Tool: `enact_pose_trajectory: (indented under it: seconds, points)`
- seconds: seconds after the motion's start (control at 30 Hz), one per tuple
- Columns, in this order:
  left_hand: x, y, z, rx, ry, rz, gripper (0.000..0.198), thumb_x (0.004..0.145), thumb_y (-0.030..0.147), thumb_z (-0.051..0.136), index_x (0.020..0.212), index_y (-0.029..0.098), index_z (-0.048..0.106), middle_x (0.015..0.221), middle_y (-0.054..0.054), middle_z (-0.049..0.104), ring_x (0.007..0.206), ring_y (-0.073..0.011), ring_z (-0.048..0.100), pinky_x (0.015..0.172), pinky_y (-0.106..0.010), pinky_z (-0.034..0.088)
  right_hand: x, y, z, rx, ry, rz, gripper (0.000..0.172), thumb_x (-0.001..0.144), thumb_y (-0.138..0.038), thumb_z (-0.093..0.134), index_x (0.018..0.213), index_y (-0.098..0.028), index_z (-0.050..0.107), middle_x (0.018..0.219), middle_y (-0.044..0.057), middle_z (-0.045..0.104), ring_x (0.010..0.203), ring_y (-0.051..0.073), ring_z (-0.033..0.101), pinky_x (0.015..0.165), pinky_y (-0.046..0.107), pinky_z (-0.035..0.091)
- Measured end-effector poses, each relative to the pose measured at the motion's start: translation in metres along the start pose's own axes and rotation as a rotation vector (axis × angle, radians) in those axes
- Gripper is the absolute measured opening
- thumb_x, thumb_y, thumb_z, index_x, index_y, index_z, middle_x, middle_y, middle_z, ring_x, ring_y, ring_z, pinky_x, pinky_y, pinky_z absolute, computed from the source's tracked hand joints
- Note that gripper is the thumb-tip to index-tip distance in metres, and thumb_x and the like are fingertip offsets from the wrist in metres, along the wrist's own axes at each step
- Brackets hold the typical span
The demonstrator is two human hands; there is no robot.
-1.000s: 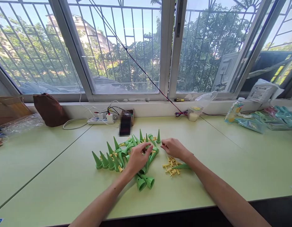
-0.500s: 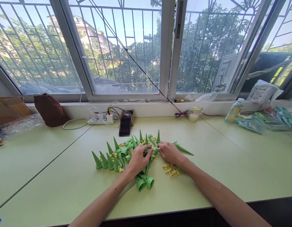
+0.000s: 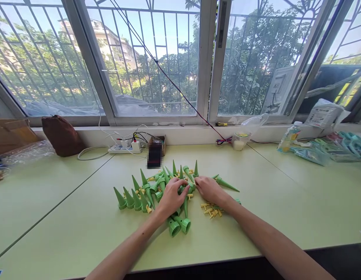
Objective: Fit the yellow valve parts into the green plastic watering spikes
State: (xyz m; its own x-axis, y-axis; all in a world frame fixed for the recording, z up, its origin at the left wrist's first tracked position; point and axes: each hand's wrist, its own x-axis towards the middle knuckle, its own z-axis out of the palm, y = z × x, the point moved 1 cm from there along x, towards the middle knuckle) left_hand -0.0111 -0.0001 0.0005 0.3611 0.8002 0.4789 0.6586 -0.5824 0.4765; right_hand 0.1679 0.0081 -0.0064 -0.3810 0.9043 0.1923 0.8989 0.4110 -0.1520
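Note:
My left hand (image 3: 175,193) is closed around a green plant-watering spike (image 3: 185,207), whose point aims down toward me. A small yellow valve (image 3: 190,196) shows just below the fingers of that hand. Close on the right, my right hand (image 3: 208,189) has its fingers pinched together beside the spike's wide end; whatever they hold is hidden. Green spikes stand in a row (image 3: 136,203) on the left, and more lie piled behind and under my left hand. Two of them show their open ends (image 3: 180,225) near me. Loose yellow valves (image 3: 212,210) lie beneath my right forearm.
A lone green spike (image 3: 228,184) lies right of my hands on the pale green table (image 3: 279,217). Along the back are a brown bag (image 3: 62,136), a power strip (image 3: 122,149), a blurred dark object (image 3: 155,154), a jar (image 3: 239,142), a bottle (image 3: 289,137) and bagged items (image 3: 332,149).
The spike in my left hand has turned slightly, its tip shifting right. My right hand has barely moved, staying beside the spike's wide end.

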Motion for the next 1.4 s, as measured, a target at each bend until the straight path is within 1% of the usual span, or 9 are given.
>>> enact_pose_trajectory:
  seconds: [0.13, 0.23, 0.43, 0.6, 0.8, 1.07, 1.4]
  points:
    - [0.0008, 0.0017, -0.0022, -0.02, 0.049, -0.002, 0.021, 0.091, 0.031, 0.054, 0.084, 0.018, 0.069, 0.084, -0.007, 0.065, 0.082, -0.0216, 0.06, 0.073, -0.033, 0.047, -0.0007, -0.0006, -0.0002, 0.006, 0.001, 0.003, 0.017, 0.097, -0.015, 0.043, 0.094, -0.016, 0.06, 0.093, 0.011, 0.068, 0.082, 0.022, 0.064, 0.068, 0.029, 0.04]
    - [0.0012, 0.0023, -0.0036, -0.043, 0.071, -0.012, 0.021, 0.091, 0.031, 0.054, 0.082, 0.018, 0.068, 0.084, -0.006, 0.066, 0.082, -0.0207, 0.061, 0.075, -0.032, 0.047, -0.0016, -0.0017, -0.0026, 0.018, 0.023, 0.015, 0.016, 0.096, -0.015, 0.044, 0.103, -0.016, 0.058, 0.095, 0.01, 0.066, 0.083, 0.022, 0.063, 0.068, 0.029, 0.04]
    - [0.0012, 0.0034, -0.0046, -0.054, 0.072, -0.033, 0.02, 0.091, 0.03, 0.055, 0.08, 0.019, 0.067, 0.083, -0.005, 0.065, 0.082, -0.0199, 0.061, 0.075, -0.031, 0.047, -0.002, -0.002, -0.0026, 0.043, -0.029, 0.027, 0.022, 0.097, -0.015, 0.041, 0.108, -0.018, 0.06, 0.102, 0.01, 0.058, 0.083, 0.019, 0.06, 0.071, 0.028, 0.04]
    - [0.0017, 0.0032, -0.0042, -0.052, 0.073, -0.031, 0.018, 0.09, 0.029, 0.055, 0.081, 0.019, 0.067, 0.083, -0.004, 0.065, 0.082, -0.0196, 0.061, 0.075, -0.031, 0.047, -0.003, -0.0022, -0.0003, 0.112, -0.013, -0.012, 0.026, 0.095, -0.01, 0.043, 0.114, -0.019, 0.059, 0.107, 0.009, 0.055, 0.089, 0.019, 0.059, 0.077, 0.027, 0.041]
    - [0.0004, 0.0033, -0.0044, -0.05, 0.068, -0.026, 0.02, 0.091, 0.03, 0.054, 0.081, 0.018, 0.067, 0.081, -0.005, 0.065, 0.081, -0.0195, 0.061, 0.075, -0.031, 0.047, -0.0036, -0.0019, 0.0003, 0.14, -0.001, -0.046, 0.025, 0.093, -0.01, 0.045, 0.113, -0.018, 0.058, 0.109, 0.009, 0.055, 0.091, 0.018, 0.059, 0.077, 0.026, 0.041]
    - [0.0015, 0.004, -0.0039, -0.043, 0.053, -0.032, 0.019, 0.091, 0.029, 0.055, 0.08, 0.018, 0.067, 0.082, -0.005, 0.065, 0.081, -0.0193, 0.061, 0.075, -0.031, 0.047, -0.0045, -0.0024, 0.0008, 0.116, 0.02, -0.048, 0.02, 0.091, -0.011, 0.044, 0.106, -0.017, 0.056, 0.106, 0.009, 0.057, 0.087, 0.02, 0.059, 0.073, 0.028, 0.041]
    - [0.0, 0.0027, -0.0033, -0.049, 0.035, -0.008, 0.021, 0.092, 0.03, 0.053, 0.08, 0.018, 0.066, 0.081, -0.005, 0.064, 0.078, -0.0187, 0.06, 0.072, -0.03, 0.046, -0.0042, -0.0038, -0.0016, 0.091, 0.001, -0.038, 0.016, 0.094, -0.015, 0.041, 0.102, -0.017, 0.056, 0.103, 0.009, 0.059, 0.086, 0.02, 0.06, 0.072, 0.028, 0.04]
